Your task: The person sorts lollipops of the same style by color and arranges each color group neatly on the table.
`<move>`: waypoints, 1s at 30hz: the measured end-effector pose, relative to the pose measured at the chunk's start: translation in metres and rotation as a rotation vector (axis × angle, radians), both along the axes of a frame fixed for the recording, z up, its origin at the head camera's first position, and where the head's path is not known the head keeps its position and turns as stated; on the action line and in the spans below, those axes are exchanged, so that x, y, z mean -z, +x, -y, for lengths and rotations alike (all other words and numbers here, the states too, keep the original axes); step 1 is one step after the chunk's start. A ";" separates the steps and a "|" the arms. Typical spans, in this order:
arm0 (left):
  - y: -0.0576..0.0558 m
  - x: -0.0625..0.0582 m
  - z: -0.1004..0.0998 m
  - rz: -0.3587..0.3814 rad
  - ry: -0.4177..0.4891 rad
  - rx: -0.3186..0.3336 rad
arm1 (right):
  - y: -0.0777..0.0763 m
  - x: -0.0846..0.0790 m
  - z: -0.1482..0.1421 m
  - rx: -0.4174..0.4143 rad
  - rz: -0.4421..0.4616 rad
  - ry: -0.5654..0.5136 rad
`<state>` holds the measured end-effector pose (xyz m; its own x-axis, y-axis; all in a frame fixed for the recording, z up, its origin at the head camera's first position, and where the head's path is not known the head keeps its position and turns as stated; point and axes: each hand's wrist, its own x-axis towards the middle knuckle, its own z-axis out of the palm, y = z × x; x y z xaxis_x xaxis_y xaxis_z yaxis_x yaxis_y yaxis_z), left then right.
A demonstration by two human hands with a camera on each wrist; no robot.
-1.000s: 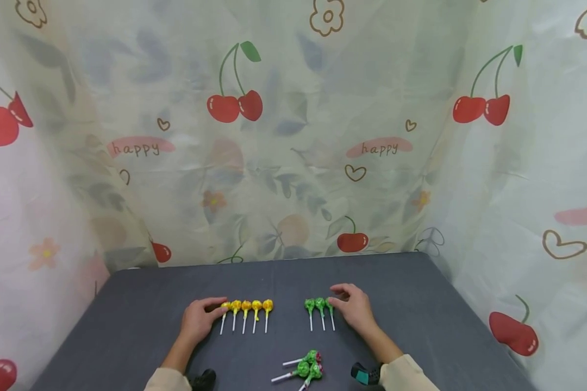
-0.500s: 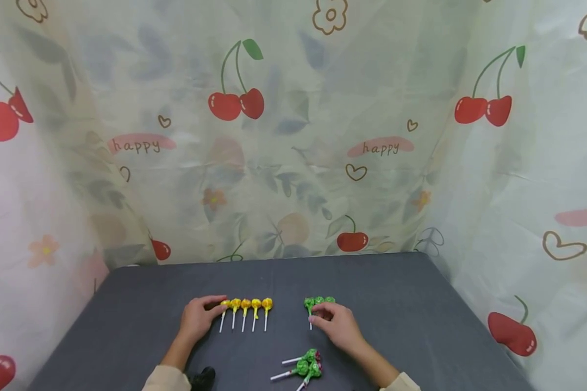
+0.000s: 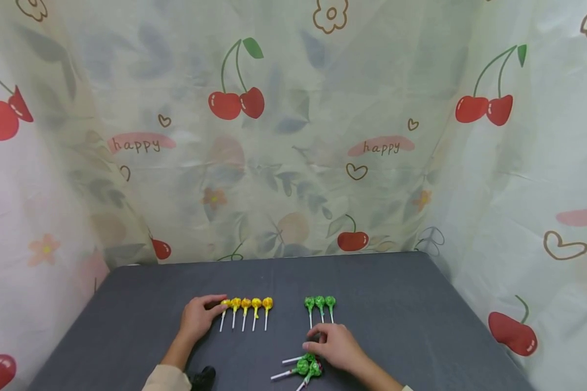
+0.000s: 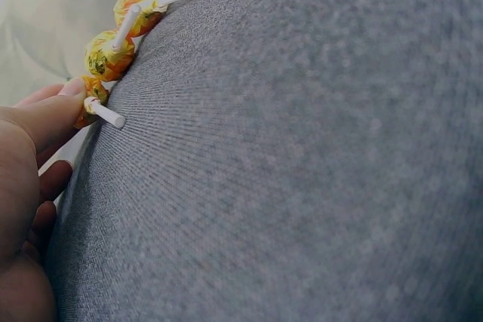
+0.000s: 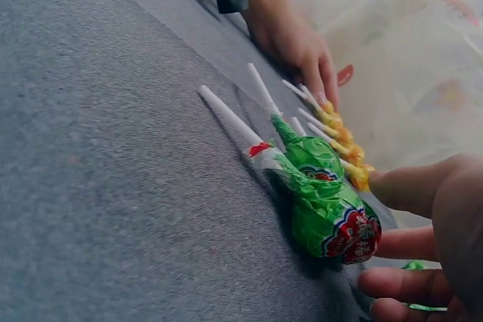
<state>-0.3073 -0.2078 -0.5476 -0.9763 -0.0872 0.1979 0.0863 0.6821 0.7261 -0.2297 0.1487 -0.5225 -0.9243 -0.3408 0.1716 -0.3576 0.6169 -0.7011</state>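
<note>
A row of several yellow lollipops (image 3: 247,304) lies on the table with sticks toward me. My left hand (image 3: 195,317) pinches the head of the leftmost yellow lollipop (image 4: 93,96) between thumb and forefinger. To the right, three green lollipops (image 3: 320,302) lie side by side, their stick ends partly behind my right hand (image 3: 339,345). That hand hovers at a loose pile of green lollipops (image 3: 301,367) nearer me, thumb and fingers apart. In the right wrist view, its fingertips are close beside a green lollipop (image 5: 328,220) with a red label; whether they touch it is unclear.
The dark grey table (image 3: 396,309) is enclosed by a cherry-print curtain (image 3: 283,136) at the back and sides. A black object (image 3: 204,377) sits by my left wrist.
My right hand has moved from the right end of the green row down toward me to the loose green pile, uncovering the row's heads. My left hand stays on the yellow lollipop.
</note>
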 end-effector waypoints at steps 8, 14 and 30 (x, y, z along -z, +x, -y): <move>-0.001 0.001 0.000 0.005 -0.006 -0.004 | 0.004 0.004 -0.003 -0.027 0.006 0.001; -0.002 0.000 -0.001 -0.010 -0.007 -0.008 | 0.006 0.005 -0.006 -0.045 0.039 -0.011; -0.001 -0.001 -0.001 0.008 -0.009 -0.015 | 0.011 0.003 -0.001 -0.060 0.020 -0.061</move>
